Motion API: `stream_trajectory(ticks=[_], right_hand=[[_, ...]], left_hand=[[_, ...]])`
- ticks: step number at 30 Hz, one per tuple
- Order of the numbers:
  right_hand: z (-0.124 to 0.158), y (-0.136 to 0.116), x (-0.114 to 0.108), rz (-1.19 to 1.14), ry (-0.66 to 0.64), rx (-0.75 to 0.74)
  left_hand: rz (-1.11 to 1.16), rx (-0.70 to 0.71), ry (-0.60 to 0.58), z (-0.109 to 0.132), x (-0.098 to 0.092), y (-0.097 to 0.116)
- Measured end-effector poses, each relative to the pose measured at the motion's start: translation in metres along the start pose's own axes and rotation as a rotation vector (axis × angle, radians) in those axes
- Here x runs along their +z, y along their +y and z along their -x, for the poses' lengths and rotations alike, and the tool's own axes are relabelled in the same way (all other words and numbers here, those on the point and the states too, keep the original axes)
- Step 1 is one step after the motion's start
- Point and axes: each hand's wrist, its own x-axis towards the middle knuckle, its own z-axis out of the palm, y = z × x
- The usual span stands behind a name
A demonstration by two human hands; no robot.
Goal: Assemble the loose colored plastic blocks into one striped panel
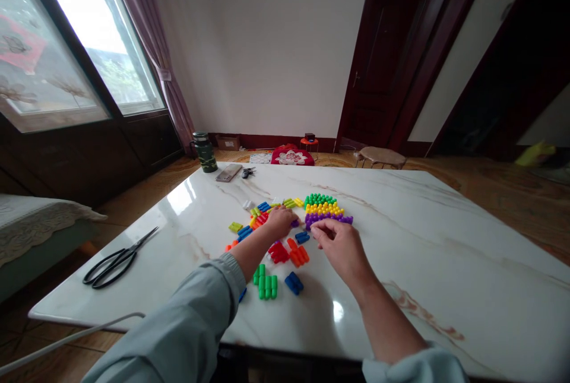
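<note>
Two hands at one marble table [445,240]: one left hand [280,221], one right hand [341,246].
One pair of scissors [116,261], one flask [205,152], one phone [228,173], one bunch of keys [247,172]; the coloured pegs [324,209] are too many and too small to count.

The right half of the table [445,240], out to its right edge and far right corner, lies open for a hand. Loose plastic blocks [267,285] and a joined block mat [324,209] crowd the middle. Scissors [116,259] lie near the left edge. A phone [228,172], keys [247,171] and a bottle [205,152] occupy the far left corner.
</note>
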Motion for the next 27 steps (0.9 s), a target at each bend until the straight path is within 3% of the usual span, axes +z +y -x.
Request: stream_trajectory(ticks=[4, 8, 12, 15, 19, 23, 27], right_hand=[[-0.001, 0.003, -0.005, -0.010, 0.014, 0.006], [-0.001, 0.002, -0.004, -0.012, -0.005, 0.007], [-0.001, 0.001, -0.002, -0.011, -0.008, -0.001], [-0.003, 0.002, 0.000, 0.014, -0.022, 0.008], [-0.007, 0.006, 0.009, 0.105, -0.060, 0.016], [-0.010, 0.007, 0.023, 0.152, -0.094, -0.004], [-0.006, 0.001, 0.041, -0.060, -0.146, 0.046]], left_hand=[[0.016, -0.021, 0.013, -0.007, -0.004, -0.002], [0.122, -0.062, 0.069, -0.004, -0.017, -0.022], [0.581, -0.166, 0.156, 0.004, -0.038, -0.044], [0.997, -0.338, 0.164, 0.015, -0.050, -0.046], [1.456, -0.566, 0.161, 0.035, -0.059, -0.035], [1.712, -0.632, 0.113, 0.058, -0.064, -0.015], [1.862, -0.635, 0.112, 0.087, -0.065, 0.015]])
